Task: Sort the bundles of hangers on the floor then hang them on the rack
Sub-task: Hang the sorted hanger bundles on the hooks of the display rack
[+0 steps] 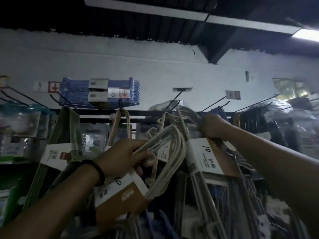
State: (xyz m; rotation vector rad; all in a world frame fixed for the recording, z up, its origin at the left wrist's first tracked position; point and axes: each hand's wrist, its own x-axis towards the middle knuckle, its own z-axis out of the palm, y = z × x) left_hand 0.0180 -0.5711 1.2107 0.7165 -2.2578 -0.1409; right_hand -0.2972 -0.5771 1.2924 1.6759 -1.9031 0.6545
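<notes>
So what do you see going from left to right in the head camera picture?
green hangers → left hand gripping a white hanger bundle → right hand gripping a second white bundle → black hangers

Both hands (120,156) (213,126) grip white hanger bundles (165,152) (203,157) nr rack (146,112).

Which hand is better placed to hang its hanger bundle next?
Right. The right hand grips its white wire hanger bundle by the black rack rail; the left hand holds another white hanger bundle lower.
</notes>
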